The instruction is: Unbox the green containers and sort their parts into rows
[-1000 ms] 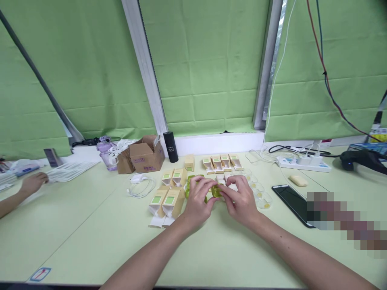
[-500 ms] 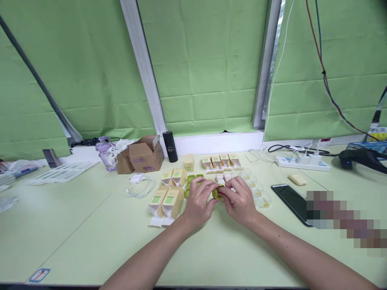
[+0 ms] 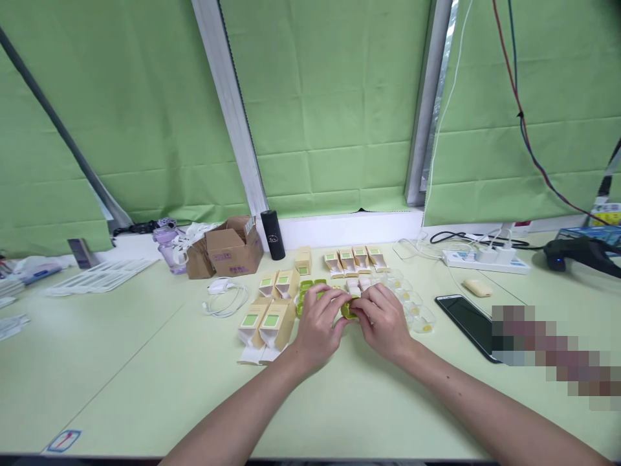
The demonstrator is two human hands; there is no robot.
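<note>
Between my two hands is a small yellow-green plastic case point(image 3: 347, 309), held just above the table. My left hand point(image 3: 317, 323) grips its left side with thumb and fingers. My right hand point(image 3: 384, 320) has its fingers closed on the right side and over the opening; what lies inside is hidden. Behind my left hand sit several green cases point(image 3: 305, 287), partly covered. Small white pieces point(image 3: 354, 287) stand just beyond my hands. To the right are several clear plastic covers point(image 3: 423, 320). Open beige cartons point(image 3: 275, 321) with green labels stand left of my left hand.
More beige cartons point(image 3: 354, 260) line the back. A brown cardboard box point(image 3: 235, 249) and a black cylinder point(image 3: 273, 235) stand at the back left, with a coiled white cable point(image 3: 235, 301) nearer. A phone point(image 3: 468, 327), an earbud case point(image 3: 478, 288) and a power strip point(image 3: 485, 261) lie right.
Both hands stay in nearly the same place around the green case. The right fingers have shifted very slightly on it.
</note>
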